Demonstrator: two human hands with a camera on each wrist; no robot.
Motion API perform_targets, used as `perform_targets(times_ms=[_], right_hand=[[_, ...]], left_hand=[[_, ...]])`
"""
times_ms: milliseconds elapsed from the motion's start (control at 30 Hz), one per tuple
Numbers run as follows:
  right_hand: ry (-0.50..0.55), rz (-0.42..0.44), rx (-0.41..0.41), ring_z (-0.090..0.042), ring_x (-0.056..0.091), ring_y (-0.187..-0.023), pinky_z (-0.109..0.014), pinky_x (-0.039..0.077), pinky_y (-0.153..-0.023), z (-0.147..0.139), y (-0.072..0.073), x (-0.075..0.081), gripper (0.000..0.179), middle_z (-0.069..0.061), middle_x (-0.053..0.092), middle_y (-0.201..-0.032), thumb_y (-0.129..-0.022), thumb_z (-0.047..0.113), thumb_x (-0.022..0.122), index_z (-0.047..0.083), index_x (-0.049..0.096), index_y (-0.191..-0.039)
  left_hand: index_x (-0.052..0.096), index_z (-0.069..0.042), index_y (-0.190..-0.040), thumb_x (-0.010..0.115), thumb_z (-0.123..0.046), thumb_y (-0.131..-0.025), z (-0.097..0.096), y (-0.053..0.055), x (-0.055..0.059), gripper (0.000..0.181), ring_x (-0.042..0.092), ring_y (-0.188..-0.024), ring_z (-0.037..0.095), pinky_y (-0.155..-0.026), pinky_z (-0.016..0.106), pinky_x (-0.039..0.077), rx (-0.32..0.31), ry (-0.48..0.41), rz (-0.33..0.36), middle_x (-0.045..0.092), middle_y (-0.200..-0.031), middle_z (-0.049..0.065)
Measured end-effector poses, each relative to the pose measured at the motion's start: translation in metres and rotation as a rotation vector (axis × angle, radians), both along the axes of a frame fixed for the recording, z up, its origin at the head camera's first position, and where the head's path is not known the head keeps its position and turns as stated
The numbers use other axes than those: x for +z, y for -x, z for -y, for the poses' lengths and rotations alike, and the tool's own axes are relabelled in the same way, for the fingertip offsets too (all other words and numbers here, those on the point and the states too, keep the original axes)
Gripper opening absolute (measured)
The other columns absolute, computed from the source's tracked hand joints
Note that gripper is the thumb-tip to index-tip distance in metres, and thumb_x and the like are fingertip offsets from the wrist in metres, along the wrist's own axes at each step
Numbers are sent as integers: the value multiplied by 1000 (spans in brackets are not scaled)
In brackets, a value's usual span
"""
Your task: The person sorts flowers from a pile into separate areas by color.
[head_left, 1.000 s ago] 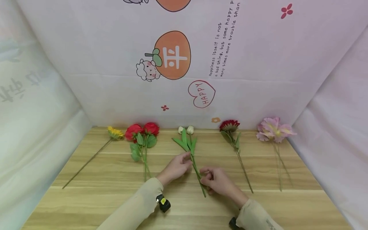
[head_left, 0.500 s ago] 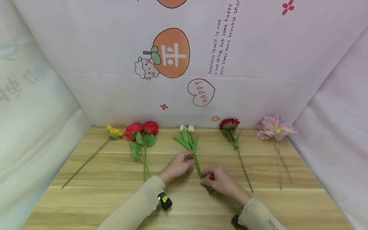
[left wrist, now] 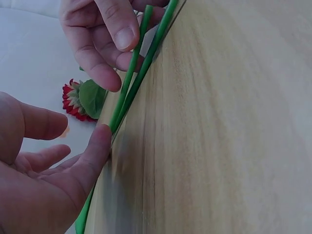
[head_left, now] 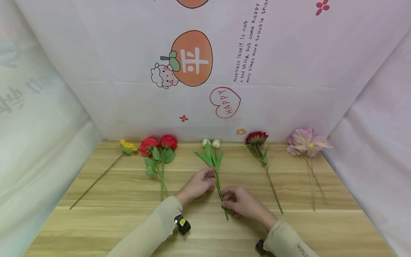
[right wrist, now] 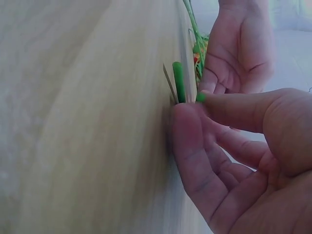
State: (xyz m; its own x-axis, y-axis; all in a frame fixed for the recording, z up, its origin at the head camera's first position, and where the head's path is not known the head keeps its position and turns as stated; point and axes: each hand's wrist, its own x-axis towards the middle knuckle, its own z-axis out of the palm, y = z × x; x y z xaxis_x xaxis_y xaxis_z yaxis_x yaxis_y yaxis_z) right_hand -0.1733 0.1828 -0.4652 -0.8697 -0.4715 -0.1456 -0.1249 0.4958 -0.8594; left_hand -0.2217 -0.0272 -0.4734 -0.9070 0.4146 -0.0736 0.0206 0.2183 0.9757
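Two white tulips (head_left: 216, 144) with green leaves lie at the middle of the wooden table, stems pointing toward me. Beside the upper stems is my left hand (head_left: 197, 184), one fingertip touching them and the other fingers held loosely apart in the left wrist view. Lower down, my right hand (head_left: 242, 202) pinches a green stem (left wrist: 132, 73) near its cut end between thumb and fingers. The right wrist view shows the other stem end (right wrist: 178, 80) sticking out past the index fingertip.
On the table (head_left: 128, 225), a yellow flower (head_left: 128, 147) and red roses (head_left: 168, 142) lie to the left. A dark red flower (head_left: 257, 138) and pink flowers (head_left: 306, 142) lie to the right. White printed cloth (head_left: 128, 107) walls the back and sides.
The tulip stems' lower ends swung right, then back left with my right hand. The blooms shifted slightly right and now sit a little farther apart. My left hand has barely moved.
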Motion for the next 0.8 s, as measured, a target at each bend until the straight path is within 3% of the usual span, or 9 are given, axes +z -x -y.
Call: perform_targets(times_ms=[433,667,800], right_hand=[[24,-21,23,-16,61,-61,-32,56,-47,-2,0,1,26,-6,64,-93,-97,10,70,-3,64,-120],[13,-4,24,-17,63,-65,-34,59,-51,0,-1,8,27,-6,64,-96,-97,10,69,-3,64,-121],[23,8,25,-21,64,-66,-35,59,-52,0,-1,14,28,-8,64,-99,-98,11,67,-4,63,-122]], left_hand=[[43,3,-149,55,-13,-105,6,-3,3,48,55,-128,34,-103,43,50,-6,38,-24,51,-145,21],[47,4,-146,54,-13,-105,19,-3,11,45,58,-124,35,-99,43,53,-71,74,-59,55,-140,23],[48,5,-144,55,-12,-105,27,-3,20,43,58,-123,36,-97,43,55,-124,49,-32,57,-137,23]])
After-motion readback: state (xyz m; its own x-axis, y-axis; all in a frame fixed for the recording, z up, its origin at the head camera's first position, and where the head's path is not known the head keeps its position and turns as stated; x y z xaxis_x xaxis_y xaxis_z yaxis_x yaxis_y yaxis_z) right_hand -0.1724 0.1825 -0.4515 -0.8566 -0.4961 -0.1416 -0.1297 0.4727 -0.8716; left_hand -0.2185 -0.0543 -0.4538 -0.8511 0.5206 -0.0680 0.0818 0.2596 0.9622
